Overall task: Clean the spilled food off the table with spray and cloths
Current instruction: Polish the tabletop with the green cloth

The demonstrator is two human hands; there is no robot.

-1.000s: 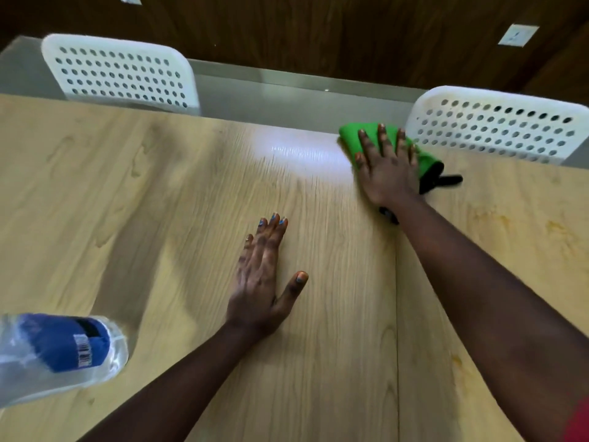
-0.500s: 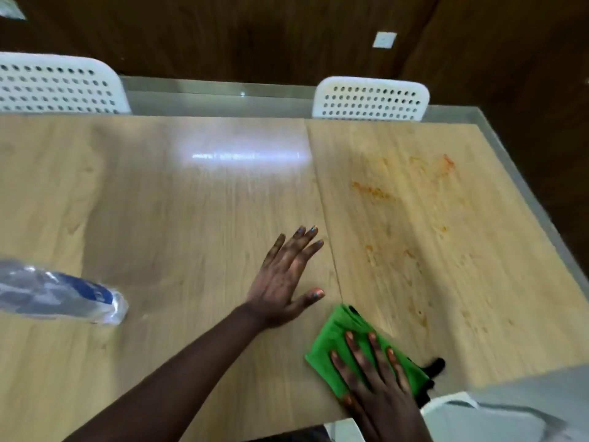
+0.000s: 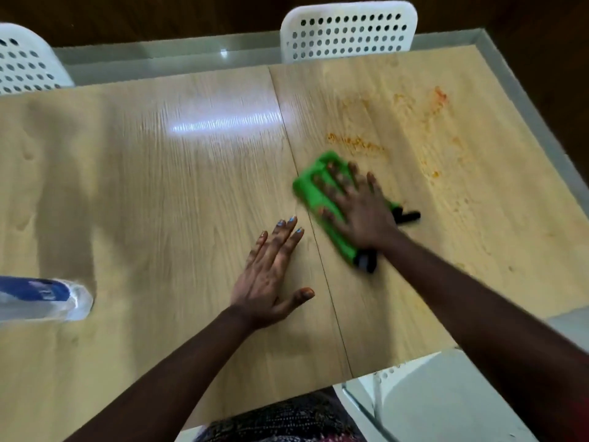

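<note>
A green cloth [image 3: 314, 186] with a black edge lies on the light wooden table [image 3: 159, 186], just right of the seam between its two boards. My right hand [image 3: 360, 212] presses flat on the cloth with fingers spread. Orange food smears [image 3: 353, 143] streak the right board beyond the cloth and toward the far right corner [image 3: 439, 97]. My left hand [image 3: 271, 275] rests flat and spread on the left board, holding nothing. A clear spray bottle with a blue label [image 3: 41, 298] lies at the left edge, partly cut off.
Two white perforated chairs stand at the far side, one behind the right board [image 3: 347, 30] and one at the far left [image 3: 25, 62]. Another white chair seat [image 3: 439, 400] sits below the table's near right corner. The table's right edge [image 3: 541, 129] is close to the smears.
My right hand has slid the green cloth from the near table edge away from me toward the orange smears. My left hand stays flat on the table. The view has shifted.
</note>
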